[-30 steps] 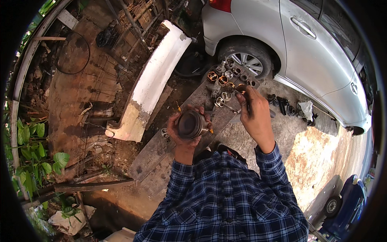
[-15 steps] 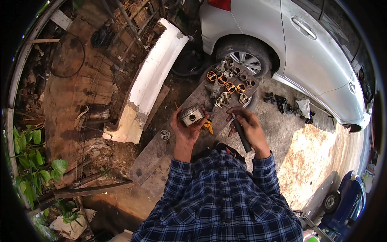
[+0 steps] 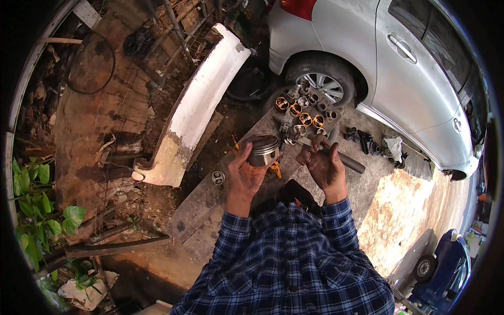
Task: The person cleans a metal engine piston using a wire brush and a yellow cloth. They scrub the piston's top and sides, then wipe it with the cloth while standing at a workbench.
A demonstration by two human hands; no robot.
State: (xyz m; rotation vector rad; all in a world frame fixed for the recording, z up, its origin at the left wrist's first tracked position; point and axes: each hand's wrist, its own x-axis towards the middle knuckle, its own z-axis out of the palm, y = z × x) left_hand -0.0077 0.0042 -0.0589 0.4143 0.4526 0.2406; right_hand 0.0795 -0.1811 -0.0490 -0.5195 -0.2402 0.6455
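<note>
A metal piston [image 3: 264, 153] is clasped firmly by the left hand [image 3: 245, 176] over the desk [image 3: 202, 210]. At its 3 o'clock, the right hand [image 3: 328, 171] curls loosely around a dark rod-shaped tool [image 3: 352, 163]. A lone piston [image 3: 218, 178] lies on the desk at 8 o'clock, clustered pistons [image 3: 305, 119] between 1 and 2; a white panel [image 3: 202, 100] stretches at 10, a silver car [image 3: 338, 31] at 1.

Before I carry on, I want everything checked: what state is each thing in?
Piston in hand: held, dark crown upward
Left fingers: closed around it
Dark-handled tool: held, handle pointing right, other end unclear
Right fingers: curled, holding the tool
Wooden plank: stained
Clustered pistons: resting on the plank
Lone piston: on the plank, apart from the cluster
White panel: paint chipped
Silver car: visible doors shut
</note>
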